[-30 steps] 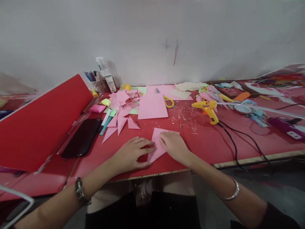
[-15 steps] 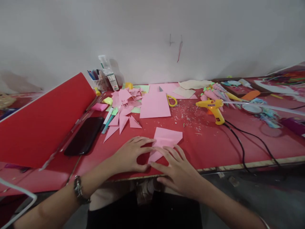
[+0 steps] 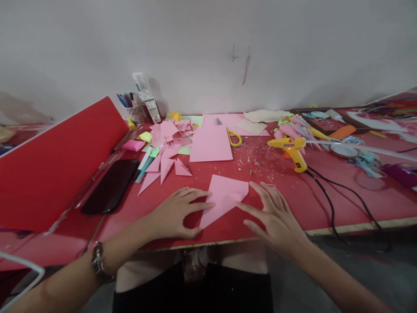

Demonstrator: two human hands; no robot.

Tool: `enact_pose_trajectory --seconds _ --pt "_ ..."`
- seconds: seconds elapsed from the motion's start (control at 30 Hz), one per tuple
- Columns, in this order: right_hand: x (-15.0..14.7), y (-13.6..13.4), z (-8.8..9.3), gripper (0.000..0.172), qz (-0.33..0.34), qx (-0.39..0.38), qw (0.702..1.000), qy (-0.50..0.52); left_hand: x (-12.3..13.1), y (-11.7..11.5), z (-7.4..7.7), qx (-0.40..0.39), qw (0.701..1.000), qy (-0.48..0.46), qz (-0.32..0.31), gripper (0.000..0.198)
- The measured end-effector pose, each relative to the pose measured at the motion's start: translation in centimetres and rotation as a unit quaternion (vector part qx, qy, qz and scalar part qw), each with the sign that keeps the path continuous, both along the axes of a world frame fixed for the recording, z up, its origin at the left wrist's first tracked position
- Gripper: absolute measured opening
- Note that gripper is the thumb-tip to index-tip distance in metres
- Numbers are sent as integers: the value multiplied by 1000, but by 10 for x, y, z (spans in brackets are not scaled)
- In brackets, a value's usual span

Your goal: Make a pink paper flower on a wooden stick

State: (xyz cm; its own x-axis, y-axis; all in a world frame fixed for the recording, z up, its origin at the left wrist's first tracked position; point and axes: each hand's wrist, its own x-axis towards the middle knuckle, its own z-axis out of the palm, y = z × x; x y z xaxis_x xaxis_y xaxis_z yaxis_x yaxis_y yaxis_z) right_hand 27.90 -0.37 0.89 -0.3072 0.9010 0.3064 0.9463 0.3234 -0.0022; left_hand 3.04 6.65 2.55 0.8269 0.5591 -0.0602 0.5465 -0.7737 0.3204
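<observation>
**Pink paper being pinned flat, left of the glue gun**

A folded pink paper is being kept flat on the red table, to the left of the yellow glue gun and nearer the person than it. Its long axis is lying on a diagonal – the narrow tip is pointing away from the glue gun toward the person, and the broad end is angled back toward it.

The paper's far side from the glue gun is being pressed down by the left hand, with the fingers laid out flat and nothing being gripped. On the glue-gun side, the right hand is being held open with its fingers spread – just beside the paper's edge, though contact cannot be told. Of the two, the left hand is the nearer, being the one on the paper.
</observation>
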Motion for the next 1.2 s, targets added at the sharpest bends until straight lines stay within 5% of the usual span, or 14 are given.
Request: enact_pose_trajectory --seconds 0.47,0.83,1.03,1.2 --pt "-2 -1 -5 52 -56 41 996 -56 -1 -1 -1 11 1000 -8 0 53" --pt "-34 -10 -1 59 59 -45 997 -19 17 -13 6 32 998 -55 -14 51" --pt "-63 -15 3 40 64 -118 990 34 35 -33 -9 30 998 -50 0 88" --pt "-41 -4 19 40 165 -169 970 61 31 -37 -12 106 994 -10 4 86"
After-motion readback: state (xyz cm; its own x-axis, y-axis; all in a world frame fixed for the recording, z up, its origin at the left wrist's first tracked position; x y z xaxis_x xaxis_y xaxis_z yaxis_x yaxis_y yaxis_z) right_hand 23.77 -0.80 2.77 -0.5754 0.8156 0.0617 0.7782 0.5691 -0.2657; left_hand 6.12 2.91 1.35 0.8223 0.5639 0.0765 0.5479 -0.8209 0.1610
